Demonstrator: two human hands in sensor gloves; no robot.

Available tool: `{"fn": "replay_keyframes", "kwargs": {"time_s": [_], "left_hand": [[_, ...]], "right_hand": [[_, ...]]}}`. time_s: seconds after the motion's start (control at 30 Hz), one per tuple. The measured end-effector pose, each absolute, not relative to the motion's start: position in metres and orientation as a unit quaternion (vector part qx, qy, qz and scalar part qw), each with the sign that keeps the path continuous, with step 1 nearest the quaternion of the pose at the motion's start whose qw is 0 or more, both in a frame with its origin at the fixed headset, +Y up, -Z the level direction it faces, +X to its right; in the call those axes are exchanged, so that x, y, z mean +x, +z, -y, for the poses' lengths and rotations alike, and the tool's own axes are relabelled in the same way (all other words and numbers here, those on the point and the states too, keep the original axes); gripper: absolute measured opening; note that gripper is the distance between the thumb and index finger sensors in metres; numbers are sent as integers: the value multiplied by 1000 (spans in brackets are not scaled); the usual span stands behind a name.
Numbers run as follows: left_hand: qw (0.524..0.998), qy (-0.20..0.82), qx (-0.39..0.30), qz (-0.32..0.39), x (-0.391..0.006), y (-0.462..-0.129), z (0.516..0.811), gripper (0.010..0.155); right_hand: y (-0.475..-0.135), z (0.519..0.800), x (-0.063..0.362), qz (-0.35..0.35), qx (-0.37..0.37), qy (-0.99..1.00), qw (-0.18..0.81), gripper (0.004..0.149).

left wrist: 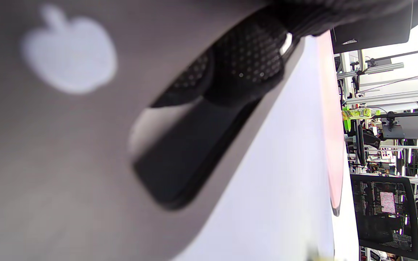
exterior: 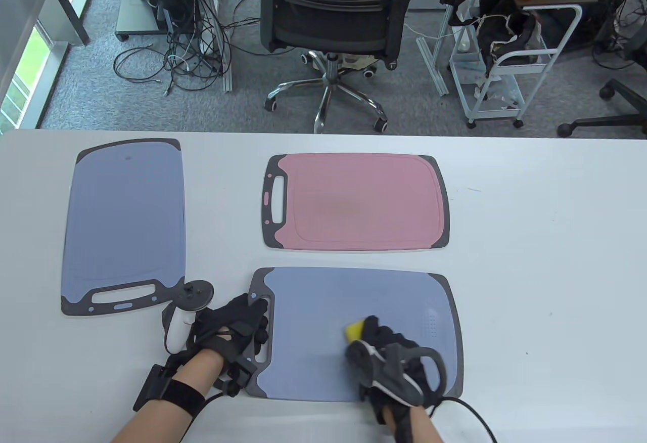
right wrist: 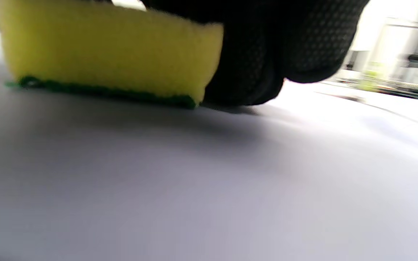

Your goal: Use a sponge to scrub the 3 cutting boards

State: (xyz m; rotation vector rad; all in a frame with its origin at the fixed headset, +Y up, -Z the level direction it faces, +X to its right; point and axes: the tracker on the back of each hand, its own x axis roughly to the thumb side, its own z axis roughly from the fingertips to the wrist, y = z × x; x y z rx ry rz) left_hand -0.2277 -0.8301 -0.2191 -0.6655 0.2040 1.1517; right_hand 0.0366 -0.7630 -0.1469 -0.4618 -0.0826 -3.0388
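Three cutting boards lie on the white table: a blue one (exterior: 124,225) at the left, a pink one (exterior: 356,203) at the back centre, and a blue one (exterior: 328,306) nearest me. My right hand (exterior: 389,347) grips a yellow sponge (exterior: 355,330) with a green scouring face (right wrist: 103,92) pressed flat on the near blue board (right wrist: 158,181). My left hand (exterior: 242,324) holds that board at its dark grey handle end, fingers (left wrist: 245,69) curled into the handle slot. The pink board's edge (left wrist: 334,127) shows in the left wrist view.
A black office chair (exterior: 333,13) stands beyond the table's far edge, with a white cart (exterior: 510,58) at the right and cables (exterior: 187,48) at the left. The table's (exterior: 546,240) right side is bare.
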Motion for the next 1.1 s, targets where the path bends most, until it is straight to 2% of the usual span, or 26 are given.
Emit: {"fn": "replay_keyframes", "kwargs": {"time_s": [0.1, 0.17, 0.23, 0.4, 0.47, 0.53, 0.63, 0.7, 0.77, 0.93, 1.0, 1.07, 1.1], "left_hand": [[781, 535, -310, -93, -228, -219, 830, 56], [776, 540, -314, -90, -228, -219, 831, 57], [772, 543, -318, -91, -229, -220, 831, 57], [774, 541, -317, -91, -229, -220, 831, 56], [776, 539, -315, -91, -229, -220, 831, 56], [777, 537, -314, -92, -229, -220, 831, 56], [779, 535, -312, -92, -229, -220, 831, 57], [780, 535, -311, -92, -229, -220, 831, 56], [780, 535, -312, -92, -228, -220, 831, 56], [778, 536, -313, -92, -228, -220, 832, 56], [777, 537, -314, -92, -228, -220, 832, 56], [776, 539, -315, -91, -228, -219, 831, 56], [775, 540, -316, -90, -228, -220, 831, 57]], "right_hand": [[-131, 757, -40, 25, -285, -958, 15, 72], [-125, 757, -61, 23, -299, -954, 9, 72], [-126, 756, -57, 26, -288, -956, 53, 71], [-138, 761, 58, 49, -125, -987, 86, 70], [-135, 768, 136, 55, -4, -997, 55, 70], [-130, 772, 187, 66, 92, -992, 48, 70], [-125, 773, 217, 69, 142, -987, 40, 70], [-128, 772, 199, 58, 113, -991, 45, 71], [-134, 770, 157, 48, 14, -998, 34, 71], [-131, 761, 3, 24, -217, -975, 23, 72], [-125, 760, -40, 12, -290, -957, 22, 72], [-121, 760, -60, -4, -315, -949, 21, 71], [-121, 759, -60, 2, -300, -953, 41, 71]]}}
